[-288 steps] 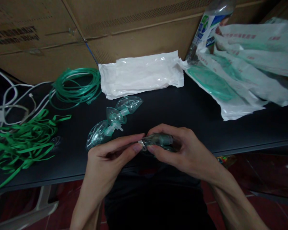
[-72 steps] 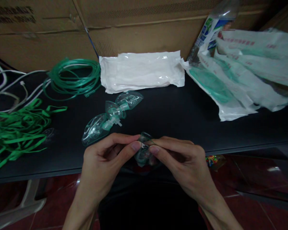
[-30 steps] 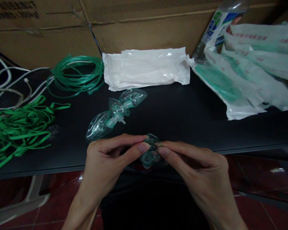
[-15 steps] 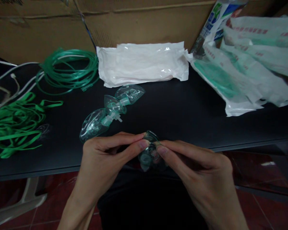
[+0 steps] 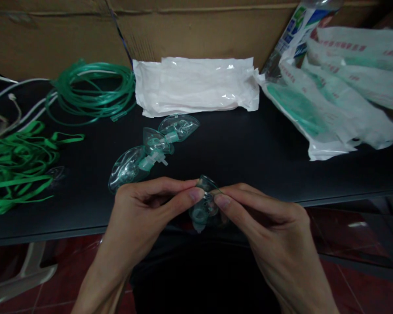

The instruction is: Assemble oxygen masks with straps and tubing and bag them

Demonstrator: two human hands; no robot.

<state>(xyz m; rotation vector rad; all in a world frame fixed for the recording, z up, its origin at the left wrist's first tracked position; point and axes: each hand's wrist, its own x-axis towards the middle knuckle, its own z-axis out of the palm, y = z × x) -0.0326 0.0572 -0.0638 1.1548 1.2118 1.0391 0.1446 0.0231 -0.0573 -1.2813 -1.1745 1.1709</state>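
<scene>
A clear greenish oxygen mask is held at the table's front edge, its narrow end up and its round port lower down. My left hand pinches its left rim between thumb and index finger. Opposite it, my right hand pinches the right side of the same mask. The fingertips of both hands are close together, and whatever small part lies between them is partly hidden. Beyond my left hand lie three more clear masks in a slanting row on the table, with pale connectors on them.
Green elastic straps heap at the left, below coiled green tubing and white cables. White packets lie at the back against cardboard boxes. Printed pouches and a plastic bottle are at the right.
Both hands keep their pinch on the mask, with only slight shifts of the fingers. The view has moved a little; the things on the table stay where they were.
</scene>
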